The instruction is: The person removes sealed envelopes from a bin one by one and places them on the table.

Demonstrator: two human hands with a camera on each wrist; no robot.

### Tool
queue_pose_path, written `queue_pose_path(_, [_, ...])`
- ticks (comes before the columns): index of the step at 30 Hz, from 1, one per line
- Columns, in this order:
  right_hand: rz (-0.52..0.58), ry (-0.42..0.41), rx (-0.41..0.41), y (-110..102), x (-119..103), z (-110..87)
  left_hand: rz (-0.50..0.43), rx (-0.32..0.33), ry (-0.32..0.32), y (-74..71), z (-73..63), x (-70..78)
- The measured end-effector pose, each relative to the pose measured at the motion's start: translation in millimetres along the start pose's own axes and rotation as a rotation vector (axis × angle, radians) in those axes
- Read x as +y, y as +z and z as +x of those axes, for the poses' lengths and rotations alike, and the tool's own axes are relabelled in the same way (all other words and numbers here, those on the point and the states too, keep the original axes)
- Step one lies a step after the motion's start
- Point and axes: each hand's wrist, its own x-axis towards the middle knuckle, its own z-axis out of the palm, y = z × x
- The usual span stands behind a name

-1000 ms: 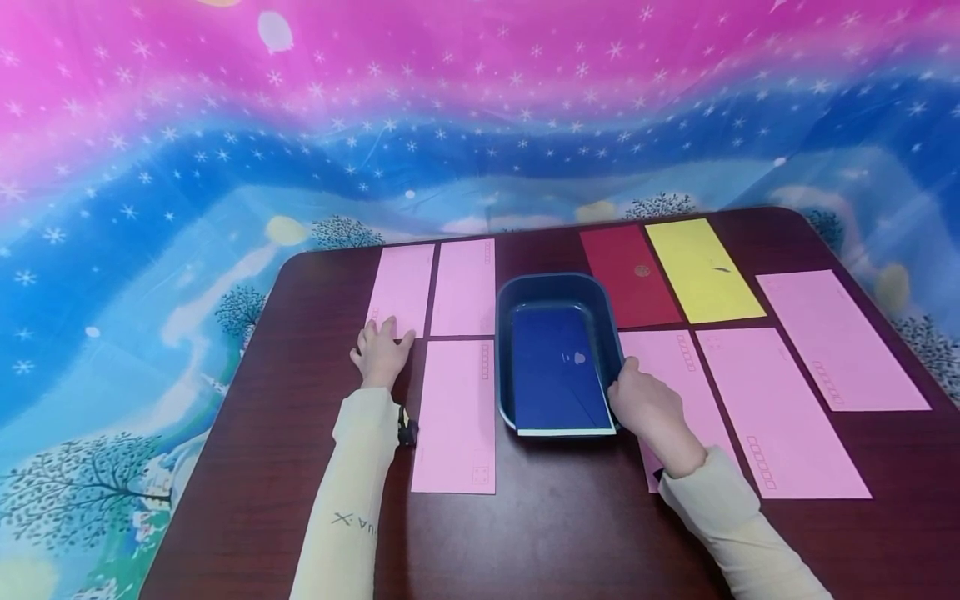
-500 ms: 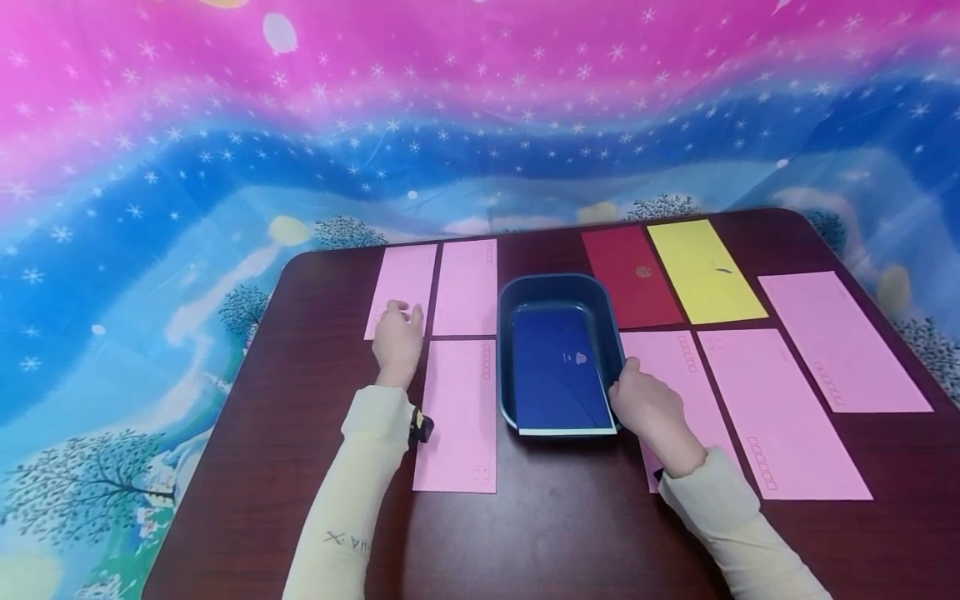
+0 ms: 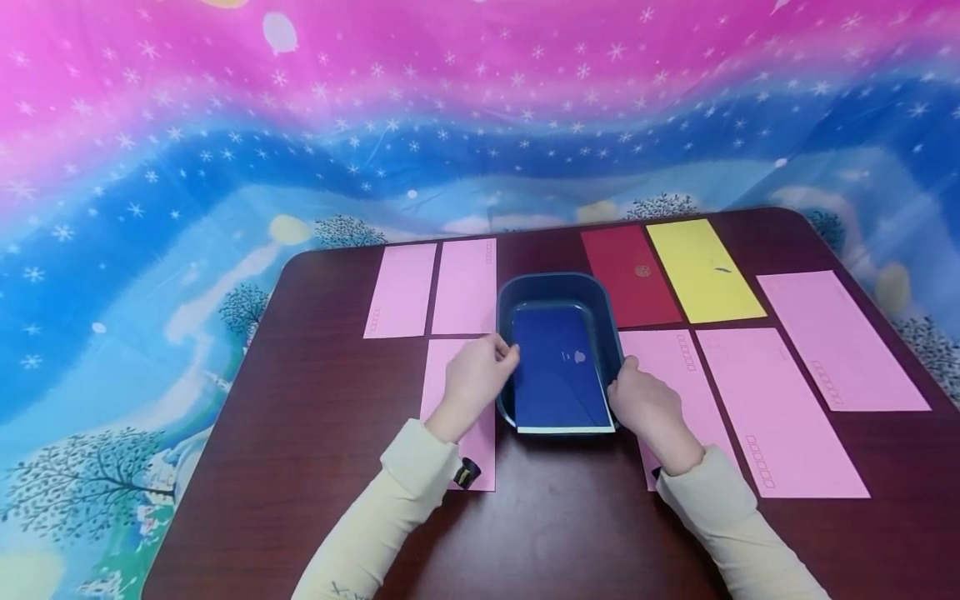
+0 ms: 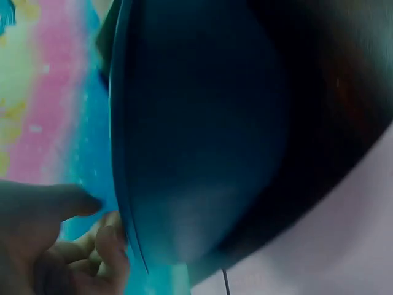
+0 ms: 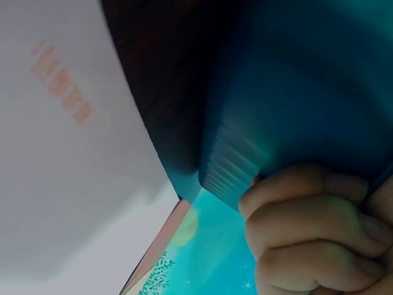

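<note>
A dark blue-green tray (image 3: pixel 558 286) stands in the middle of the table in the head view. In it lies a dark blue envelope (image 3: pixel 555 383) with a pale strip along its near edge. My right hand (image 3: pixel 647 408) grips the tray's right rim; in the right wrist view its fingers (image 5: pixel 307 233) are curled against the tray wall. At the left rim is my left hand (image 3: pixel 480 375), fingers bent and fingertips close to or touching the rim. The left wrist view shows a gap between its thumb (image 4: pixel 61 203) and fingers. Beneath my left forearm lies a pink envelope (image 3: pixel 442 358), partly covered.
Two pink envelopes (image 3: pixel 401 287) lie at the table's back left. To the tray's right are a red envelope (image 3: pixel 633 275), a yellow envelope (image 3: pixel 705 271) and several more pink envelopes (image 3: pixel 783 408). A patterned cloth (image 3: pixel 450 125) hangs behind the dark table (image 3: pixel 300 392).
My left hand has moved right and nearer, from the back-left pink envelope to the tray's left rim. My right hand and the tray have stayed in place.
</note>
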Motion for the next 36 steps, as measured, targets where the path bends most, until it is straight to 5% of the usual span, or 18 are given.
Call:
queue_pose_path(3, [0.002,-0.007,0.008,1,0,-0.9,0.086,-0.025,0.06,4.4,-6.7,5.1])
queue_pose_path(12, [0.002,-0.007,0.014,0,-1,-0.8,0.434,0.056,0.181,10.2,-23.2,21.4])
queue_pose_path(16, [-0.001,-0.01,0.014,0,-1,-0.3,0.478,0.051,0.194,13.0,-26.7,24.8])
queue_pose_path(31, [0.002,0.014,0.02,1,0,-0.9,0.368,0.053,0.124,17.8,-28.2,25.6])
queue_pose_path(36, [0.002,0.015,0.02,1,-1,-0.6,0.149,-0.008,0.057,13.0,-22.4,19.8])
